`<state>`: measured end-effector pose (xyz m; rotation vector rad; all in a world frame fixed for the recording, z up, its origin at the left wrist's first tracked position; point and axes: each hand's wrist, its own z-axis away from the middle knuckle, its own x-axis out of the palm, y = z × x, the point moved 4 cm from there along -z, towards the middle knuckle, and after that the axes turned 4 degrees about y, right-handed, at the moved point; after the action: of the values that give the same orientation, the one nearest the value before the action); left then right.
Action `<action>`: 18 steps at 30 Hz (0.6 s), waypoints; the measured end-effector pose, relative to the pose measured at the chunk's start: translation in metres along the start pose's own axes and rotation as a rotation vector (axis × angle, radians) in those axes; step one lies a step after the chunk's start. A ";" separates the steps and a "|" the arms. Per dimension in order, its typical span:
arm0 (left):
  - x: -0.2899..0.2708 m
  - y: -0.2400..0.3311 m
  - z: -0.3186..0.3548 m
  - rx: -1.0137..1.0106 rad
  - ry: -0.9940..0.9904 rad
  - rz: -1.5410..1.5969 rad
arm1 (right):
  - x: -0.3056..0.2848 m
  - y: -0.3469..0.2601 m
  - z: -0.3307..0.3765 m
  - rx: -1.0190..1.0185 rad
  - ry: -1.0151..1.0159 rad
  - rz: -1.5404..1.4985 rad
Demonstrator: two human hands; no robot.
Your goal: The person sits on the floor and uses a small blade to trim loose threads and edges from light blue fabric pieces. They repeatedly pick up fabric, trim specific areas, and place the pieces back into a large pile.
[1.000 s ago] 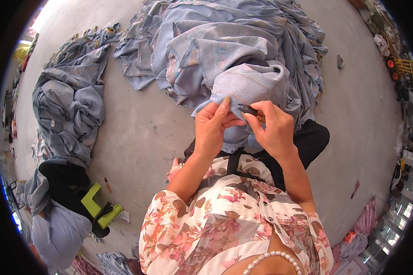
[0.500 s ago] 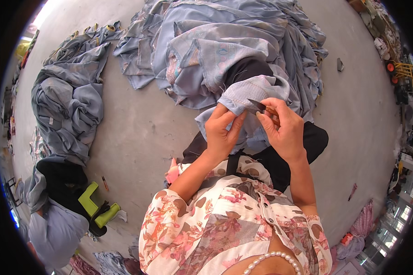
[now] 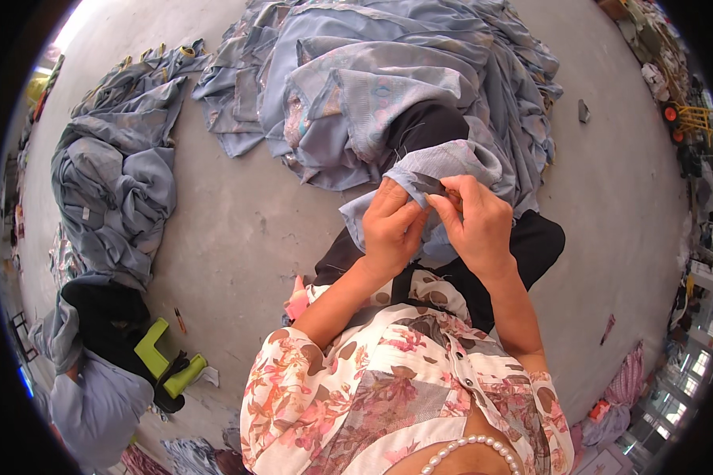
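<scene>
My left hand (image 3: 390,226) is closed on the edge of a blue-grey cloth (image 3: 463,162), its fingers partly tucked under the fold. Between the thumb and fingers of my right hand (image 3: 481,220) is a small dark pointed blade (image 3: 429,184). It lies along the cloth edge, close by my left fingertips. Its handle is hidden in my grip, so I cannot make out whether it is a knife or thread snips. The cloth drapes over my black-clad leg (image 3: 426,131) and runs into a large heap of the same fabric (image 3: 372,55) ahead.
Another blue-grey cloth pile (image 3: 119,174) lies at the left. Below it a person in a pale blue top (image 3: 99,404) sits beside a lime-green seat-like object (image 3: 152,348). A yellow-framed cart (image 3: 693,120) and more heaps line the right. A dark scrap (image 3: 584,111) rests on the grey floor.
My right hand has shifted slightly left, bringing the blade to the cloth edge by my left fingers. My left hand has turned a little and the fold has moved with it.
</scene>
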<state>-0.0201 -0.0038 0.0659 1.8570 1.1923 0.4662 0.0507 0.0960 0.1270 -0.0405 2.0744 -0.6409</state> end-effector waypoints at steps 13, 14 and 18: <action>0.004 0.004 -0.004 0.077 -0.009 -0.018 | -0.013 0.006 0.006 0.103 -0.038 -0.077; 0.005 0.005 -0.004 0.097 -0.012 -0.019 | -0.011 0.005 0.004 0.082 -0.033 -0.058; 0.011 0.007 0.002 0.115 -0.044 -0.049 | -0.004 0.010 0.006 0.016 0.016 0.040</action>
<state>-0.0096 0.0030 0.0690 1.9202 1.2548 0.3343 0.0597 0.1034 0.1230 0.0153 2.0799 -0.6352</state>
